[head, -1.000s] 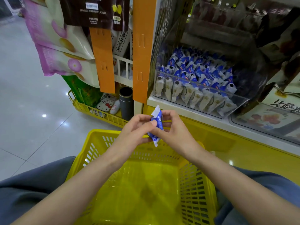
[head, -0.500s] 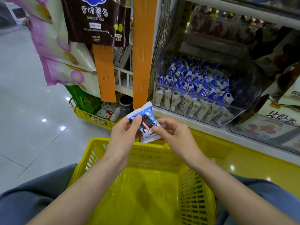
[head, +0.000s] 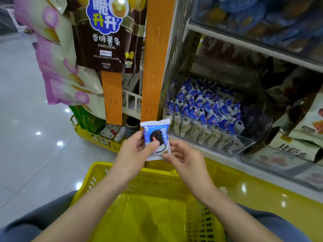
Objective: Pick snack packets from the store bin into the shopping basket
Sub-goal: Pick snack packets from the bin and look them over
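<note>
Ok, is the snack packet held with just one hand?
No, the left hand and the right hand both pinch the snack packet.

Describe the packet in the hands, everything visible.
The snack packet is a small, squarish pack of glossy film, blue above, white below, with crimped white seals top and bottom and a dark sandwich cookie pictured on it. It looks sealed, held upright, front to the camera, near the far rim of the yellow shopping basket. The left hand pinches its left side, thumb on the front; the right hand pinches its lower right corner.
</note>
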A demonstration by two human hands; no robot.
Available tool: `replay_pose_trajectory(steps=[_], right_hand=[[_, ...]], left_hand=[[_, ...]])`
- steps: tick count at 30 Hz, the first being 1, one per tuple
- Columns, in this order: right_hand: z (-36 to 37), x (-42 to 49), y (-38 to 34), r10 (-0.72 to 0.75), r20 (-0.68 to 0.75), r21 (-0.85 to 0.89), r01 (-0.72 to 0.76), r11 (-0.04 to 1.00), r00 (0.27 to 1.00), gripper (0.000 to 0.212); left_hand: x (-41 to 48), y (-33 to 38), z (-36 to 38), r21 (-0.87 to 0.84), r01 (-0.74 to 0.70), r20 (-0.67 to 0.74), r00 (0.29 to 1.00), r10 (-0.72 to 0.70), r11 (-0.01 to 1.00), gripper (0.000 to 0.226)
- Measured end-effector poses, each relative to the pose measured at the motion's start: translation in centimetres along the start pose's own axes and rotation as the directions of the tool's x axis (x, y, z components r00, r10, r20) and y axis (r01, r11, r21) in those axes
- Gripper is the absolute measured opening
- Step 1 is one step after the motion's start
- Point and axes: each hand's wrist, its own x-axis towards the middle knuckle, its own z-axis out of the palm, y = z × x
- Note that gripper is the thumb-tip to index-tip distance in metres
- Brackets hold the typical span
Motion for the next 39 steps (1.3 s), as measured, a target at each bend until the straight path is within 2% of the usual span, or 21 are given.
replay_pose_trajectory(steps=[2,4,6,8,11,15,21,24,27,31,35,37,39], right_hand=[[-0.8,0.0,-0.4,-0.091,0.053,-0.209,0.100,0.973,0.994,0.043],[-2.0,0.6,-1.3,-0.190,0.066,-0.300,0.201,0.933,0.979,0.038],[-3.6,2.3,-2.4,-0.294,-0.023,-0.344,0.269,0.900,0.956,0.032],[-5.3,5.1,-3.6,-0.329,-0.156,-0.370,0.254,0.894,0.931,0.024],[-7.3,10.3,-3.7,-0.234,-0.271,-0.427,0.102,0.899,0.934,0.016],[-8.7,15.4,-1.6,-0.006,-0.232,-0.576,-0.132,0.807,0.973,0.029],[-8.7,17.8,-0.5,0.034,-0.185,-0.740,-0.162,0.653,0.982,0.040],[-8.5,18.1,-0.8,0.046,-0.189,-0.799,-0.181,0.573,0.981,0.033],[-8.6,18.0,-1.4,0.014,-0.252,-0.760,-0.207,0.616,0.968,0.026],[-9.7,16.6,-2.9,-0.077,-0.387,-0.576,-0.175,0.799,0.919,0.013],[-9.7,13.3,-4.9,-0.153,-0.451,-0.297,0.013,0.955,0.879,0.012],[-9.6,11.3,-6.1,-0.165,-0.481,-0.180,0.087,0.980,0.861,0.013],[-9.3,9.3,-7.1,-0.231,-0.452,-0.148,0.183,0.972,0.862,0.013]], left_hand=[[0.5,0.3,-0.3,0.041,-0.033,0.038,0.999,0.031,0.999,0.024],[1.1,0.6,-0.6,0.051,-0.050,0.057,0.997,0.047,0.997,0.025],[1.8,0.8,-0.7,0.043,-0.060,0.049,0.997,0.058,0.997,0.024],[2.5,1.1,-0.5,0.028,-0.065,0.037,0.997,0.064,0.998,0.021],[3.0,1.5,-0.1,0.000,-0.064,0.041,0.997,0.064,0.998,0.019],[3.4,1.5,-0.4,-0.036,-0.061,0.019,0.998,0.062,0.997,0.021],[3.7,1.7,-0.8,-0.056,-0.069,-0.003,0.998,0.069,0.996,0.024],[3.6,1.7,-0.8,-0.054,-0.058,0.015,0.998,0.058,0.997,0.023],[3.4,1.6,-0.8,-0.064,-0.012,0.039,0.999,0.015,0.998,0.022],[3.2,1.3,-0.9,-0.101,0.065,0.053,0.997,-0.060,0.993,0.025],[2.7,1.5,-0.7,-0.154,0.115,0.137,0.986,-0.094,0.981,0.025],[2.4,1.6,-0.6,-0.185,0.135,0.153,0.982,-0.107,0.974,0.024],[2.1,1.9,-0.6,-0.201,0.137,0.193,0.976,-0.097,0.970,0.035]])
